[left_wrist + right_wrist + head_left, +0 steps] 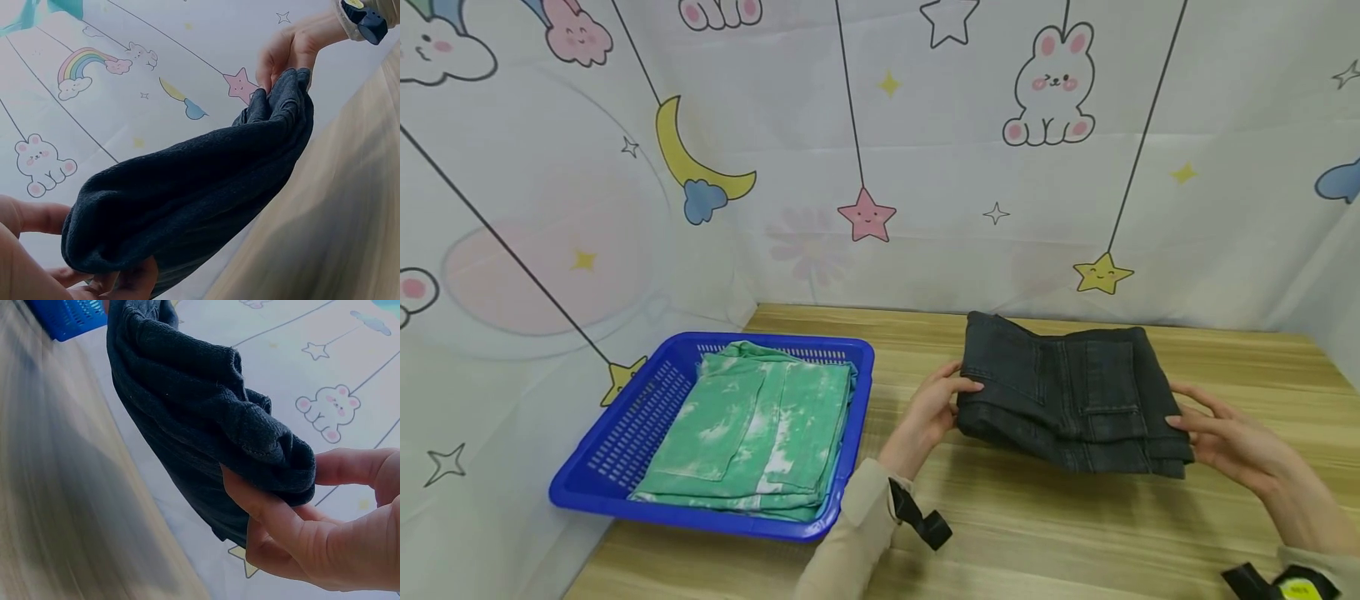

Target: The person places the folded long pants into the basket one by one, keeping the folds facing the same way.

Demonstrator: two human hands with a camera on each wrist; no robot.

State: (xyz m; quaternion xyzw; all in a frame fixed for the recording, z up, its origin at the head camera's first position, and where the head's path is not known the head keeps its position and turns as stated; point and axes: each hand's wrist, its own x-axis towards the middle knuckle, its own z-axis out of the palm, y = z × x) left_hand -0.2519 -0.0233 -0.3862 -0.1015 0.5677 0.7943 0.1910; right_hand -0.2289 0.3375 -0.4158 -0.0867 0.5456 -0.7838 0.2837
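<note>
A folded pair of black jeans (1060,392), with a back pocket facing up, is held above the table between both hands. My left hand (928,412) grips its left edge, thumb on top and fingers underneath. At the opposite edge my right hand (1240,442) pinches the folded layers. The left wrist view shows the rounded fold of the jeans (187,194) between thumb and fingers. Stacked layers of the jeans (206,419) show in the right wrist view, with the right hand (312,531) around their end.
A blue plastic basket (587,500) stands on the left of the wood-grain table (1000,533). Folded green and white tie-dye garments (752,425) lie inside it. Behind the table hangs a white cloth (940,150) printed with cartoon figures; it also covers the left side.
</note>
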